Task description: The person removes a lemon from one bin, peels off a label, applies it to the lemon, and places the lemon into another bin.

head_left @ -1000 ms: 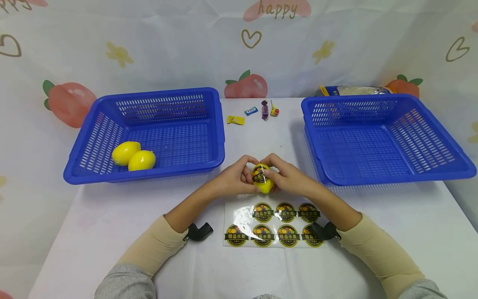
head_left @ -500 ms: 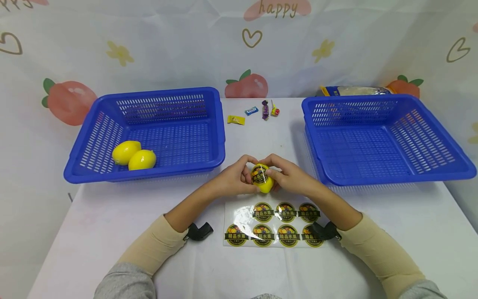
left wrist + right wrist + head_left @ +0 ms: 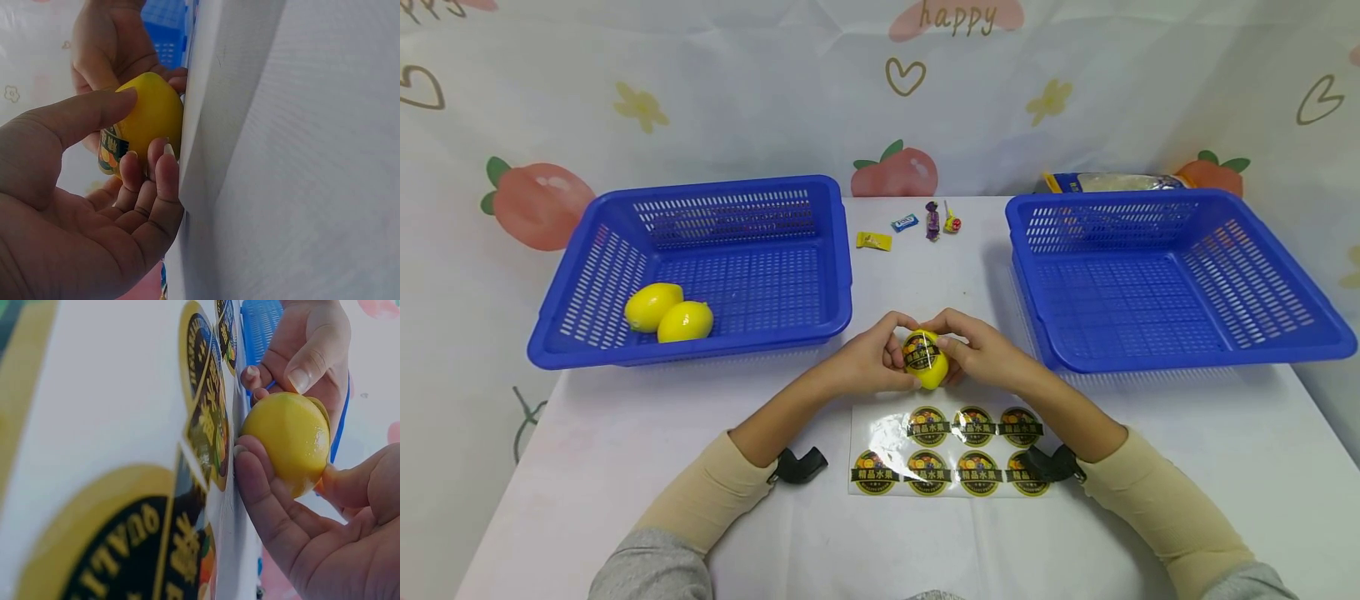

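Note:
Both hands hold one yellow lemon (image 3: 928,360) just above the white table, between the two baskets. A round dark sticker (image 3: 922,352) sits on its top face. My left hand (image 3: 874,360) curls round the lemon (image 3: 150,119) with thumb on top and fingers below. My right hand (image 3: 979,354) cups the lemon (image 3: 289,439) from the other side, thumb against it. In front of the hands lies a clear sticker sheet (image 3: 880,433) with several round fruit labels (image 3: 206,419).
A blue basket (image 3: 587,250) at left holds two lemons (image 3: 667,312). The blue basket (image 3: 1330,333) at right holds nothing. Small wrapped candies (image 3: 917,223) lie at the back middle. A bag (image 3: 1105,181) lies behind the right basket. Printed cloth hangs behind.
The hands and lemon have barely shifted; the lemon turned slightly so the sticker faces a little more upward.

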A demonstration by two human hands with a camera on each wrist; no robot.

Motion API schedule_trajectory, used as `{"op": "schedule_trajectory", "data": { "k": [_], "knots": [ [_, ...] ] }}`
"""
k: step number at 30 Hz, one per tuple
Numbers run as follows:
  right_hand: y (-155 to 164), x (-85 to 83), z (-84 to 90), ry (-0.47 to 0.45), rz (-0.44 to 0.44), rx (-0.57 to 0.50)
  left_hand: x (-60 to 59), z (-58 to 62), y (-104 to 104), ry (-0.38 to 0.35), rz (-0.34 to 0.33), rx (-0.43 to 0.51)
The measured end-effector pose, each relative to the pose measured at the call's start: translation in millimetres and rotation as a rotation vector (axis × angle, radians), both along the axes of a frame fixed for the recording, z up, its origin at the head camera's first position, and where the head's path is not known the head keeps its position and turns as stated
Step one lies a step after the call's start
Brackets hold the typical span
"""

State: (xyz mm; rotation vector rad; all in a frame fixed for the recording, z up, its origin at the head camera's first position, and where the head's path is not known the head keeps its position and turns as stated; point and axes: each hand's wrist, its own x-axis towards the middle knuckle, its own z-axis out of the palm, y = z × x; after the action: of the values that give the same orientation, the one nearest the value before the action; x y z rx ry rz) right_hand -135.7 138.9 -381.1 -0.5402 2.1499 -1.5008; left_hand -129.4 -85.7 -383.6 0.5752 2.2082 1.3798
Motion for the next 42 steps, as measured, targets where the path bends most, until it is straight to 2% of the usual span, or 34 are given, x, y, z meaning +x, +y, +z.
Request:
{"op": "schedule_trajectory", "data": {
  "k": [19, 26, 30, 36, 42],
  "knots": [
    [2, -1.5, 0.3, -0.050, 0.005, -0.034, 0.1, -0.3, 0, 0.015, -0.008, 0.021],
    [2, -0.5, 2.1, -0.026, -0.014, -0.004, -0.1, 0.3, -1, 0.007, -0.003, 0.016],
    [3, 0.0, 4.2, 0.016, 0.016, 0.038, -0.3, 0.5, -1, 0.016, 0.001, -0.008],
    [8, -0.6, 4.4, 0.013, 0.120, 0.067, 2.4, 3.7, 1, 0.046, 0.002, -0.068],
    [9, 0.0, 4.5, 0.059, 0.174, 0.127, 10.1, 15.8, 1, 0.174, 0.002, -0.229]
  ]
}}
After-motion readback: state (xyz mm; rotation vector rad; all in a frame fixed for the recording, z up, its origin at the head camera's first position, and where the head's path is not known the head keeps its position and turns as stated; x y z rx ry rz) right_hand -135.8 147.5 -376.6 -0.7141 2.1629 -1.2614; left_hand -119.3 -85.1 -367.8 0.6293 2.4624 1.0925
